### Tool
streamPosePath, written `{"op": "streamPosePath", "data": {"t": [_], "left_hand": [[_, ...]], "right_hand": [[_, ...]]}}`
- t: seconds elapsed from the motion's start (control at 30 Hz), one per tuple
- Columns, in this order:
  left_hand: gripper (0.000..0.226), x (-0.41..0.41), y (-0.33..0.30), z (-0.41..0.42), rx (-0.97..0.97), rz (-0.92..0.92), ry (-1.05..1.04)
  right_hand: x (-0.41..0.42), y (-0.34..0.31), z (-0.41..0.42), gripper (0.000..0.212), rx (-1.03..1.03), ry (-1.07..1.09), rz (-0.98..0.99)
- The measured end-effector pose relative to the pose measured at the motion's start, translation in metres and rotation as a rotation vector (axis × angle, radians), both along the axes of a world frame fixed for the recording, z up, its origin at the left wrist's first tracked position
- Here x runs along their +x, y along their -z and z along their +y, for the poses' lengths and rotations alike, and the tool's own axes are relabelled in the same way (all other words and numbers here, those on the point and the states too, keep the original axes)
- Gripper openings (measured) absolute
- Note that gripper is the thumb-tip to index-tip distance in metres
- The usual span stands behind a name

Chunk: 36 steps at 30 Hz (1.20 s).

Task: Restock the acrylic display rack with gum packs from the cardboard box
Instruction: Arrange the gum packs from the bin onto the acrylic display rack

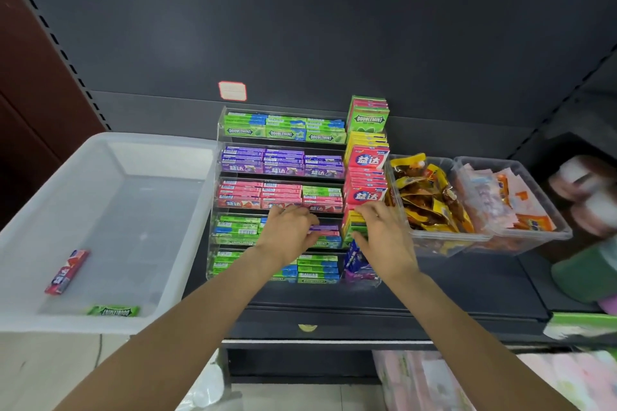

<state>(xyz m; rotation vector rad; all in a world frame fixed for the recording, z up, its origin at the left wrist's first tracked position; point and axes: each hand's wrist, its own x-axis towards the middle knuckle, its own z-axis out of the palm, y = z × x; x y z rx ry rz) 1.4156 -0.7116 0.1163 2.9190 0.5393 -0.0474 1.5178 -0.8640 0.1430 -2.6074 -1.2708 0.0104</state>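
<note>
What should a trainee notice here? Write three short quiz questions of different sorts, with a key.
1. How many gum packs lie in the white plastic bin?
2. True or false: the top tier of the acrylic display rack holds purple packs.
3. The clear tub right beside the rack holds: A) yellow snack packets, B) bottles, C) purple gum.

Key
1. Two: a red gum pack and a green Doublemint pack.
2. False: it holds green Doublemint packs.
3. A, yellow snack packets.
</note>
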Motion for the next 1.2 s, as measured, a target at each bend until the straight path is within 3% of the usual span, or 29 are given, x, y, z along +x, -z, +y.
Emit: {"op": "streamPosePath", "data": {"t": [0.23,0.4,0.53,0.63,0.73,0.97,1.2], "left_hand": [[0.034,-0.081,-0.023,0.034,-0.111,-0.281,-0.175],[0.047,-0.187,-0.033,0.092,-0.085,-0.418,-0.409],[0.03,-0.281,-0.03,0.144,-0.074,-0.353,-0.635],[0.038,-0.335,-0.023,0.176,-0.021,-0.224,-0.752],[0.044,-0.365,-0.012,0.199,-0.086,-0.136,-0.717],[0.052,-0.37,-0.003,0.221,-0.269,-0.232,-0.572],[0.057,-0.364,0.0,0.23,-0.313,-0.264,-0.555]], "right_hand": [[-0.059,-0.01,0.061,0.035,0.151,-0.175,0.137],[-0.133,-0.019,0.138,0.031,0.228,-0.329,0.302],[-0.198,-0.005,0.196,0.032,0.229,-0.438,0.361],[-0.238,0.016,0.232,0.039,0.106,-0.517,0.396],[-0.268,0.041,0.262,0.049,-0.086,-0.597,0.393],[-0.295,0.069,0.305,0.058,-0.363,-0.68,0.34],[-0.295,0.079,0.315,0.043,-0.373,-0.585,0.099]]}}
